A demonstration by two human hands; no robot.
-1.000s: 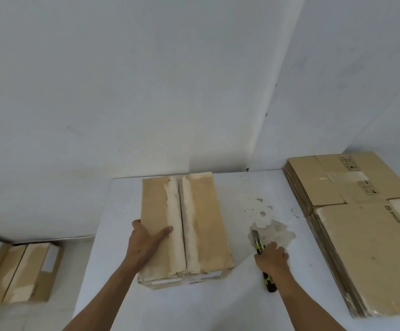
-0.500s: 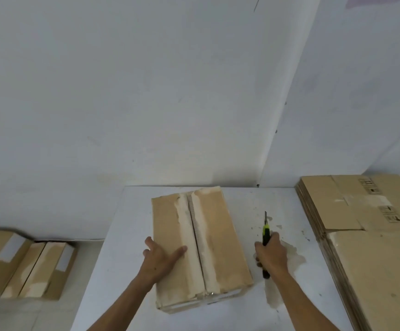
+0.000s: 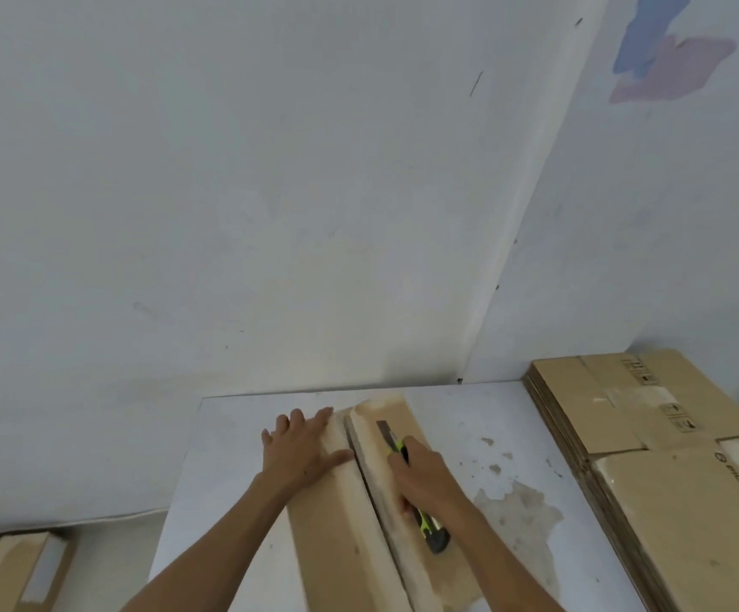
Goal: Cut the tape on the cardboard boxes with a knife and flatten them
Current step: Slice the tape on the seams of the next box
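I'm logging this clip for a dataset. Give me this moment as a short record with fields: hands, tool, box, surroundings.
left hand: left hand lies flat on the box's left flap
right hand: right hand grips the knife, blade pointing away over the right flap
box: cardboard box on the white table, centre seam facing up
right of table: stack of flattened boxes
floor, left: more boxes

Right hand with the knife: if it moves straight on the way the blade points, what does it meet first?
Probably the far end of the box, then the wall. The right hand holds the knife just above the box top; depth is unclear.
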